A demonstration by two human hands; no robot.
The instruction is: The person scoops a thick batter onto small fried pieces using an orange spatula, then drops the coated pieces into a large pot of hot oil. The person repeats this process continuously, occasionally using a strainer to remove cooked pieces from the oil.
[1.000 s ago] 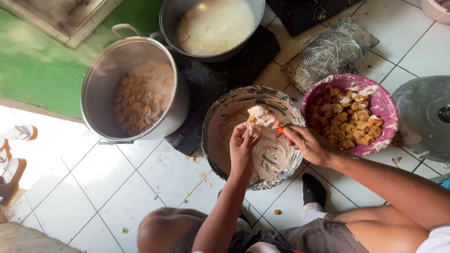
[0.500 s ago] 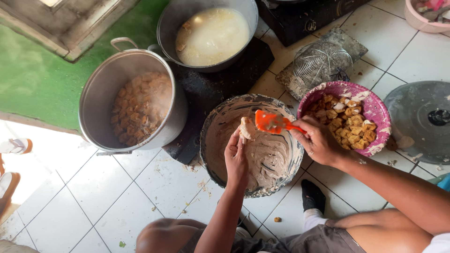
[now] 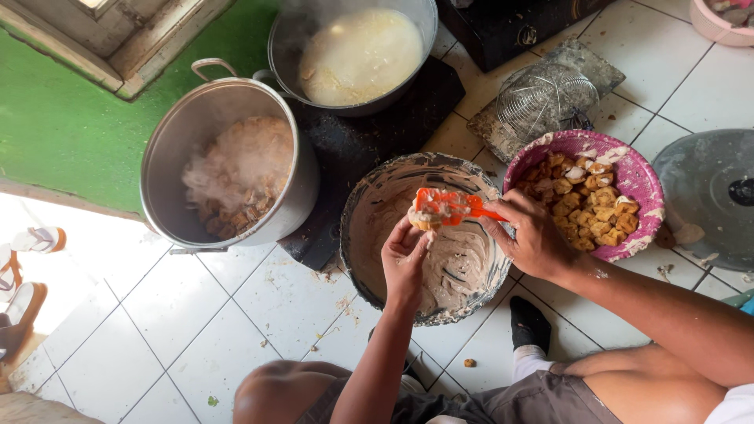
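The left hand pinches a piece of fried tofu from below, held over the batter bowl. The right hand grips an orange spoon whose blade lies on the tofu's top. A pink basket of tofu pieces sits just right of the bowl (rims nearly touching); a steel pot stands to its left, with bare white floor tiles below
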